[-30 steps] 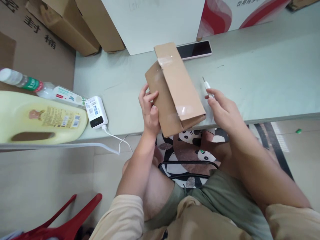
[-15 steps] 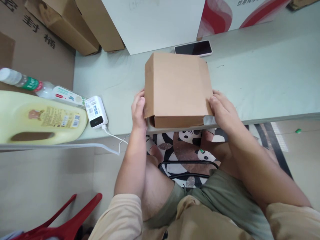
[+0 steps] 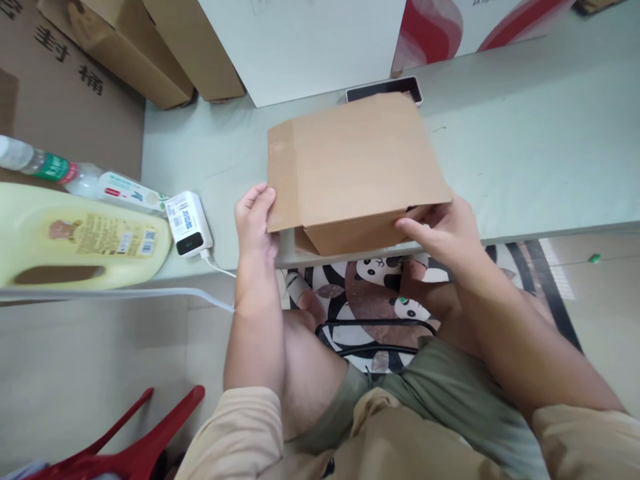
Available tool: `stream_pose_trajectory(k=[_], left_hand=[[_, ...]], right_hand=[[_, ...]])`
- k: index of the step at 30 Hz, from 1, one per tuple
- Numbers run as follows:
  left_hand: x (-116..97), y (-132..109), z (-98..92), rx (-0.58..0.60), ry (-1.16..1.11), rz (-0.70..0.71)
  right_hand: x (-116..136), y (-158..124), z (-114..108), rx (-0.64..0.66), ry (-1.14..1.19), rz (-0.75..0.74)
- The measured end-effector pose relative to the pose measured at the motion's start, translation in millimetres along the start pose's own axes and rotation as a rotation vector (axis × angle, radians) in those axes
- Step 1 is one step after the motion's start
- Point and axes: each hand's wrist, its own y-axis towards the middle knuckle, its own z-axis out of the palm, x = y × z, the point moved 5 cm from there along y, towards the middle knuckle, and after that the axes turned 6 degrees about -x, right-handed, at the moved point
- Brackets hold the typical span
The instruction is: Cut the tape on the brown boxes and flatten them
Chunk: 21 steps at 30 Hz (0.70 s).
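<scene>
On opposite ends of the cardboard box (image 3: 367, 163), seemingly along its long axis: left hand (image 3: 254, 217) pinching the side flap (image 3: 283, 183), right hand (image 3: 446, 230) half-curled round the near corner.

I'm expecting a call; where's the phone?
In the head view, the phone lies at upper centre, between the white carton and the held cardboard box, which partly hides it.

1. We saw plain tan across the cardboard box (image 3: 360, 163).
2. Pale green covered the tabletop (image 3: 525, 147).
3. The mat (image 3: 373, 300) bore a black-and-white panda print.
4. We noted red swirls on a white carton (image 3: 430, 33).
5. The jug (image 3: 33, 223) showed pale yellow.
6. We wore beige sleeves (image 3: 235, 420) and olive shorts (image 3: 325, 407).
</scene>
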Motion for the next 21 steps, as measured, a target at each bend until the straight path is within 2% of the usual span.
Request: stream_pose_trajectory(k=[2,4,6,8,11,15,19,21], left_hand=[[-6.3,2.3,-4.5,0.020,-0.045,0.007],[-12.7,0.2,-2.8,0.107,-0.093,-0.004],[-15.6,-5.3,2.5,0.212,-0.125,-0.059],[-14.7,-10.7,6.7,0.268,-0.139,-0.128],[-9.8,-14.1,9.3,0.278,-0.116,-0.164],[-1.4,-12.2,13.4,0.296,-0.040,-0.122],[-1.0,-6.8,10.9,0.208,0.064,0.019],[-0.3,-5.3,8.2,0.184,0.113,0.014]], right_hand=[[3.3,-0.5,0.8,0.006,0.004,0.032],[3.7,-2.1,2.0,0.031,-0.020,0.069],[1.8,-3.4,2.8,0.046,-0.053,0.104],[-0.5,-3.4,2.9,0.035,-0.087,0.122],[-1.9,-1.7,2.7,0.003,-0.109,0.123],[-1.4,0.8,1.3,-0.045,-0.158,0.123],[1.0,1.3,1.6,-0.070,-0.146,0.090],[0.6,1.0,2.6,-0.077,-0.084,0.070]])
